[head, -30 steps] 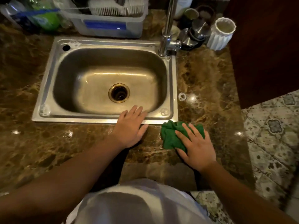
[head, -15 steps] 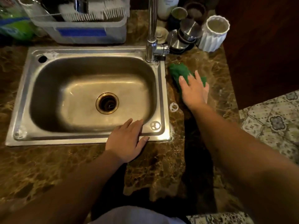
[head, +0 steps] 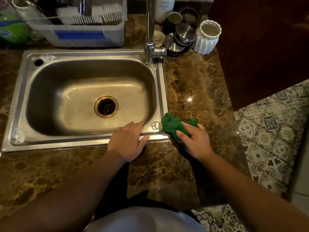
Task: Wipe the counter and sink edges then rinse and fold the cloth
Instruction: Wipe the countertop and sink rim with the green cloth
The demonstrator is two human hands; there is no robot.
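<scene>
A crumpled green cloth (head: 172, 124) lies at the front right corner of the steel sink (head: 83, 141), partly on the rim and partly on the brown marble counter (head: 192, 84). My right hand (head: 194, 139) presses down on the cloth, its fingers curled over it. My left hand (head: 127, 141) rests flat on the sink's front rim, fingers apart, holding nothing. The basin is bare, with a round drain (head: 106, 106) in its middle. The tap (head: 150, 30) rises from the back right corner of the sink.
A dish rack (head: 83, 36) stands behind the sink. Steel cups (head: 184, 36), a white ribbed vase (head: 208, 37) and a bottle (head: 164, 9) crowd the counter's back right. A dark wooden panel (head: 259, 47) bounds the right. Patterned floor tiles (head: 275, 131) lie beyond the counter's edge.
My right hand has drawn the cloth from beside the tap back along the sink's right edge to the front right corner. My left hand has stayed on the front rim.
</scene>
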